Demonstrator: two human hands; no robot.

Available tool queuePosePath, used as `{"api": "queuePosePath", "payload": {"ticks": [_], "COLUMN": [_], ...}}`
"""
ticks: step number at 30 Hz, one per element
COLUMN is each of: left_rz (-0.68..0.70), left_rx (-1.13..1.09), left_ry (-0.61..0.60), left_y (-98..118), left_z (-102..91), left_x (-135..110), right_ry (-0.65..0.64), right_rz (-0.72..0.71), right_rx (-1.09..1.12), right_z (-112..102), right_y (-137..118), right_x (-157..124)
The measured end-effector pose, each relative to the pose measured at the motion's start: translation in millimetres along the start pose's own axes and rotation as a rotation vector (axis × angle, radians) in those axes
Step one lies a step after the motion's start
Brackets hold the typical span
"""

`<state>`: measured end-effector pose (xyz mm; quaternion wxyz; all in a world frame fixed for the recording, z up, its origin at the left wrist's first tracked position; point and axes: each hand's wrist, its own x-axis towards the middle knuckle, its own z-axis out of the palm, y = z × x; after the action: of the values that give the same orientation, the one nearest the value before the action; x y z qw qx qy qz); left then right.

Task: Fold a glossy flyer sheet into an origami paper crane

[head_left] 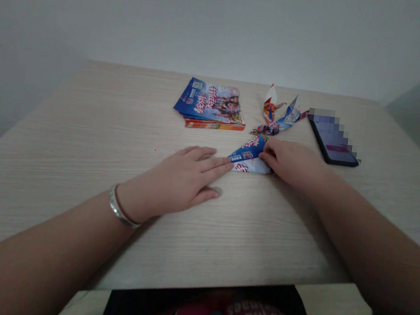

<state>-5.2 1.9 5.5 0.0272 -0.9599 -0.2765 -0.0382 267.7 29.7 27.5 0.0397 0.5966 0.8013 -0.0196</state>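
Pressing flat on the table (pixel 84 128) with the left hand (pixel 177 179), palm down, forearm coming in from the near left, silver bangle (pixel 120 211) at the wrist. Fingers straight and side by side, gripping nothing, just touching the left point of the folded paper (pixel 250 157) with the fingertips (pixel 224 164). Holding that blue, white and red triangle flat on the wood, just past mid-table, between both hands. Closing on its right end with the right hand (pixel 293 162): knuckles up, fingers curled in and bunched together, tips clamped on the paper's edge, forearm slanting in from the near right. Looking farther back and left: a small stack of leaflets (pixel 210 106), well apart from the hands. Moving right of it: a cluster of folded paper figures (pixel 279 117), near the right hand. Ending beside those with a dark phone (pixel 333 141), flat on the table, screen lit.
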Motion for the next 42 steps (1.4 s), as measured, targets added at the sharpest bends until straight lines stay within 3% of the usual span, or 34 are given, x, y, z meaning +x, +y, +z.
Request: {"api": "queuePosePath", "payload": {"ticks": [2, 6, 12, 25, 37, 42], "left_rz": [0.014, 0.017, 0.023, 0.056, 0.049, -0.028], "left_rx": [-0.012, -0.036, -0.042, -0.04, -0.021, 0.016], "left_ry": [0.022, 0.055, 0.06, 0.014, 0.046, 0.048], "left_y": [0.3, 0.7, -0.8, -4.4, -1.7, 5.5], "left_z": [4.6, 11.1, 10.7, 4.9, 6.0, 2.4], "left_x": [0.1, 1.0, 2.0, 4.7, 3.9, 4.7], "right_ry": [0.061, 0.364, 0.461, 0.12, 0.056, 0.03], "right_rz": [-0.022, -0.187, -0.395, -0.39, -0.295, -0.214], "right_rx": [-0.039, -0.18, -0.321, -0.051, -0.095, -0.055], "right_z": [-2.1, -6.3, -10.3, 1.4, 3.4, 4.5], "right_y": [-3.6, -18.9, -26.7, -17.5, -19.1, -21.9], "right_x": [-5.1, -15.1, -23.7, -0.5, 4.1, 7.2]}}
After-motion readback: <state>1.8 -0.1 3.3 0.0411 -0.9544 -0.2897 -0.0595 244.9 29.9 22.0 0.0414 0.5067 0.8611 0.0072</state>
